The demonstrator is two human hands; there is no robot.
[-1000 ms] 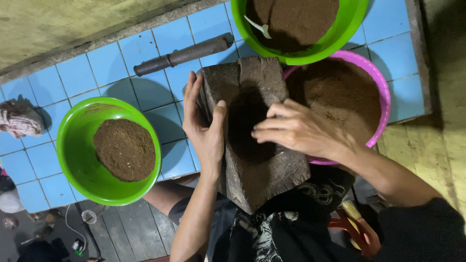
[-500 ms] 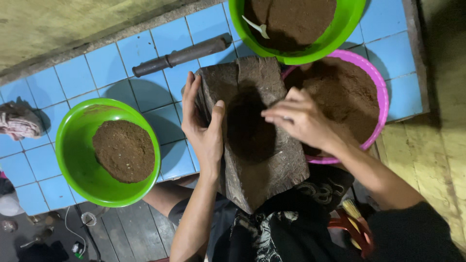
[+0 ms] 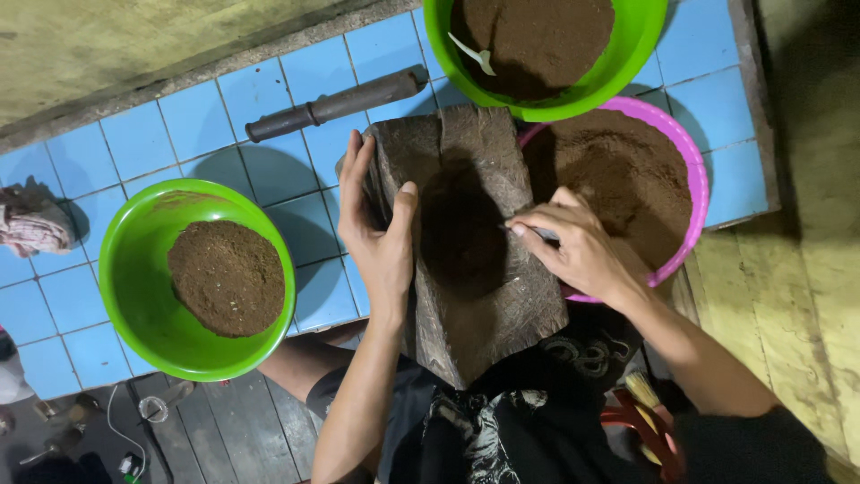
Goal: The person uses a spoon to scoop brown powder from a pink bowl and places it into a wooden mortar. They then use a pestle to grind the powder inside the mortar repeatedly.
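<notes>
A dark wooden trough-shaped block [image 3: 475, 242] rests on my lap, its far end on the blue tiled ledge [image 3: 269, 99]. My left hand [image 3: 381, 229] grips the block's left edge, thumb over the rim. My right hand [image 3: 573, 246] sits at the block's right edge and pinches a small metal tool whose tip points into the hollow, which holds brown powder. Beside it stands a pink bowl [image 3: 685, 157] of brown powder.
A green bowl [image 3: 134, 296] with a mound of brown powder sits at left. Another green bowl [image 3: 640, 45] of powder with a white scoop is at the top. A dark wooden pestle [image 3: 336, 105] lies on the tiles. A brush lies at lower right.
My right hand has slid from over the block's hollow to its right edge, near the pink bowl. My left hand keeps its grip.
</notes>
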